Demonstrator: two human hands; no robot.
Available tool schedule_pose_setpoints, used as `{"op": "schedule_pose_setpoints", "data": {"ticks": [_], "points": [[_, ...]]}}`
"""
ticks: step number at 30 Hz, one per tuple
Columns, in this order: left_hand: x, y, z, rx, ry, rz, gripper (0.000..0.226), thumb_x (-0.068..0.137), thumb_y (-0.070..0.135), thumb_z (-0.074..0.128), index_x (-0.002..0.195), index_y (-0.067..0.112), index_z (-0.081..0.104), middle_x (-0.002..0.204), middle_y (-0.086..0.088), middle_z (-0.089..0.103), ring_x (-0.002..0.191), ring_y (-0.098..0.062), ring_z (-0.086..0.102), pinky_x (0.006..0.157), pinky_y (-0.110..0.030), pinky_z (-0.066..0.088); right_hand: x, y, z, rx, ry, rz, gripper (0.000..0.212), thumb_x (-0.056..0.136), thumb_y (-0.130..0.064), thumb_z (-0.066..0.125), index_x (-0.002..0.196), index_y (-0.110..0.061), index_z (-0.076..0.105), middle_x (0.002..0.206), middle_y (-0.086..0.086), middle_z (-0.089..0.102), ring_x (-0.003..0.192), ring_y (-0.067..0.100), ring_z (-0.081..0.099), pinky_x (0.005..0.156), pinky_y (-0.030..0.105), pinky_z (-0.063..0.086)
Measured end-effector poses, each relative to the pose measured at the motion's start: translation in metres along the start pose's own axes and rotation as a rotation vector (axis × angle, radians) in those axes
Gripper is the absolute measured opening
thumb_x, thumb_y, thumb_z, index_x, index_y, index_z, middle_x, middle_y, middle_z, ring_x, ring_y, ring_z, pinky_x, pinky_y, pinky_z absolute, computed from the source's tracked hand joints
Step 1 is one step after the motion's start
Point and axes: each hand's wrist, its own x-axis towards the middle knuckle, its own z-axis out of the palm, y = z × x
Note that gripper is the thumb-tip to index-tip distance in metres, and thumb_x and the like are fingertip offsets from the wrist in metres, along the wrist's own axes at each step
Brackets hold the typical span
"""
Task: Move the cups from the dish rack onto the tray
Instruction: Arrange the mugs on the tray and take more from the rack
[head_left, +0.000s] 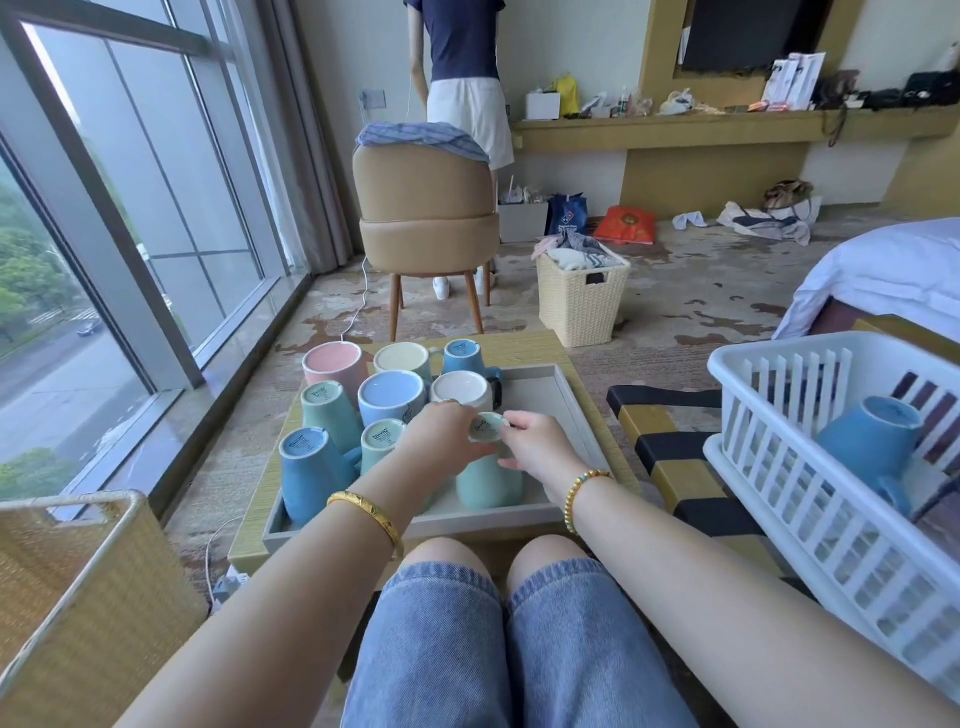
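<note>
My knees in denim (498, 639) sit nearest, and just past them my left hand (441, 436) and right hand (535, 441) both curl around the upturned mint cup (488, 478), fingers pinching near its base as it stands on the near edge of the tray (550, 395). It is glazed ceramic, I judge: stiff, weighty, slick and chippable, so I hold the walls, not the handle. Eight more inverted cups crowd the tray's left, close beside mine. To my right, the white dish rack (810, 499) holds one blue cup (872, 441) lying tilted. Beyond stand a wicker basket (576, 301) and a tan chair (426, 208).
</note>
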Motion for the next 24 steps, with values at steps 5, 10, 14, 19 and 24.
{"op": "schedule_pose_setpoints", "data": {"ticks": [5,10,14,19,24], "points": [[-0.003,-0.009,-0.006,0.036,-0.037,-0.044,0.045,0.082,0.049,0.061,0.102,0.009,0.061,0.104,-0.011,0.065,0.087,-0.022,0.057,0.07,-0.03,0.042,0.001,-0.001,0.011,-0.029,-0.045,-0.026,0.024,0.096,-0.013,0.046,0.108,-0.005,0.065,0.114,0.015,0.064,0.099,0.019,0.058,0.073,0.024,0.056],[-0.003,-0.011,-0.01,-0.036,-0.099,0.008,0.061,0.082,0.042,0.064,0.131,0.014,0.045,0.129,-0.011,0.056,0.111,-0.025,0.055,0.088,-0.034,0.044,0.005,0.008,0.014,-0.164,0.149,-0.025,0.031,0.093,-0.011,0.041,0.12,-0.006,0.056,0.12,0.01,0.06,0.104,0.023,0.055,0.083,0.03,0.046],[0.001,-0.007,-0.01,-0.047,-0.22,0.136,0.064,0.083,0.029,0.064,0.141,0.019,0.036,0.14,-0.005,0.048,0.123,-0.025,0.049,0.099,-0.033,0.04,0.014,0.021,0.014,0.067,0.15,0.25,0.037,0.092,-0.003,0.04,0.127,-0.001,0.049,0.126,0.017,0.055,0.112,0.031,0.054,0.097,0.037,0.047],[0.008,-0.005,-0.01,0.04,-0.226,0.138,0.062,0.084,0.027,0.064,0.14,0.018,0.039,0.139,-0.008,0.048,0.121,-0.028,0.049,0.098,-0.035,0.041,0.015,0.027,0.012,0.035,-0.005,0.199,0.033,0.09,-0.002,0.034,0.102,0.001,0.064,0.115,0.022,0.061,0.114,0.035,0.055,0.104,0.047,0.043],[0.01,-0.005,-0.007,0.085,-0.196,0.099,0.061,0.085,0.031,0.063,0.139,0.015,0.039,0.137,-0.01,0.048,0.119,-0.028,0.05,0.096,-0.035,0.041,0.018,0.025,0.012,0.025,-0.078,0.186,0.031,0.093,-0.005,0.035,0.094,-0.004,0.066,0.113,0.016,0.064,0.113,0.03,0.056,0.105,0.044,0.042]]}}
